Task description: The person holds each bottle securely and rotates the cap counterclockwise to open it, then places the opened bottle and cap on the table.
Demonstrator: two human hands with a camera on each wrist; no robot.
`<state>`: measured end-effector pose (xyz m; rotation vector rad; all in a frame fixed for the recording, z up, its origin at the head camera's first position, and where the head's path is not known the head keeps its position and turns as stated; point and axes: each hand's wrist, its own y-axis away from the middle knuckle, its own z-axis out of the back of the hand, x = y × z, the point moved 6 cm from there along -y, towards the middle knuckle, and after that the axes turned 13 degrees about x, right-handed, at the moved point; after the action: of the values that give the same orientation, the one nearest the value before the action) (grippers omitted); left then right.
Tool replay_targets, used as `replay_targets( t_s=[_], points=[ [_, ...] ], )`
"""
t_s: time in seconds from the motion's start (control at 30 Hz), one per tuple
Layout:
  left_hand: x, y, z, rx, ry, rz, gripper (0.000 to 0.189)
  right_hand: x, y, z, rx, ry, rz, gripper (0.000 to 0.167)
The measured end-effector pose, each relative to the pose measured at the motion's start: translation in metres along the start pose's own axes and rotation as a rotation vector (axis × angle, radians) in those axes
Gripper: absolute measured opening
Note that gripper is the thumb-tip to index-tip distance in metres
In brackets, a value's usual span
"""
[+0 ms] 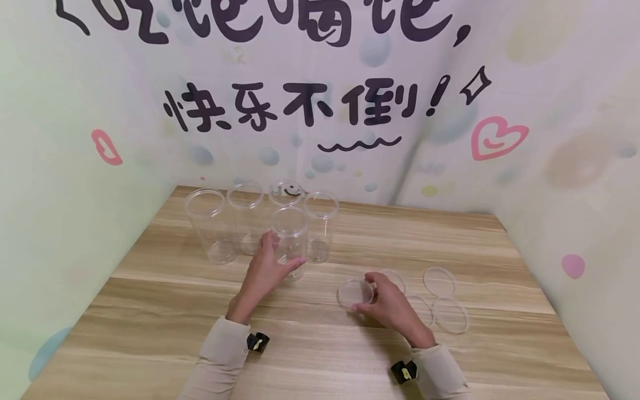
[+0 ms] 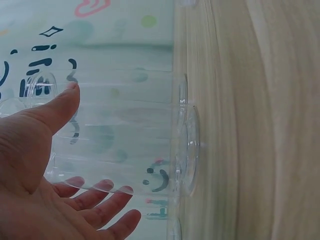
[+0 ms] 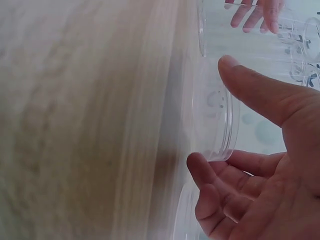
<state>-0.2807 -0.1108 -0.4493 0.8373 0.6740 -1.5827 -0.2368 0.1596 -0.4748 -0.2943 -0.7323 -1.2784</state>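
In the head view my left hand [image 1: 265,272] curls round a tall clear plastic cup [image 1: 290,222], fingers on its left side and thumb across its front. The left wrist view shows the thumb and spread fingertips of that hand at opposite sides of the cup [image 2: 120,145]. Several more clear cups [image 1: 205,205] stand upright behind and beside it, mouths up. Farther right, my right hand [image 1: 392,305] holds a round clear lid [image 1: 354,293] by its edge, thumb and fingers on either side, low over the table. The right wrist view shows this lid [image 3: 215,120] side-on.
Several other round clear lids [image 1: 450,314] lie on the wood-grain table [image 1: 310,355] to the right, partly behind my right hand. A printed cloth backdrop [image 1: 320,172] rises at the table's far edge. Each wrist wears a small black device [image 1: 258,342].
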Motion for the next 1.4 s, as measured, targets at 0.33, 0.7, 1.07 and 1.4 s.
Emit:
replay_targets(
  t_s=[0.33, 0.7, 1.07, 1.4],
  points=[
    [0.001, 0.0, 0.001, 0.004, 0.009, 0.006, 0.086, 0.002, -0.001, -0.004, 0.007, 0.053, 0.001, 0.071],
    [0.0, 0.004, 0.002, 0.08, 0.013, -0.004, 0.098, 0.004, -0.001, -0.007, -0.043, 0.141, 0.07, 0.069],
    [-0.001, 0.028, 0.009, 0.226, -0.278, 0.042, 0.087, 0.008, 0.008, -0.006, -0.016, 0.204, 0.018, 0.079],
    [0.024, 0.053, 0.052, 0.188, -0.552, -0.092, 0.051, -0.001, 0.024, 0.042, -0.121, 0.187, 0.036, 0.058]
  ],
)
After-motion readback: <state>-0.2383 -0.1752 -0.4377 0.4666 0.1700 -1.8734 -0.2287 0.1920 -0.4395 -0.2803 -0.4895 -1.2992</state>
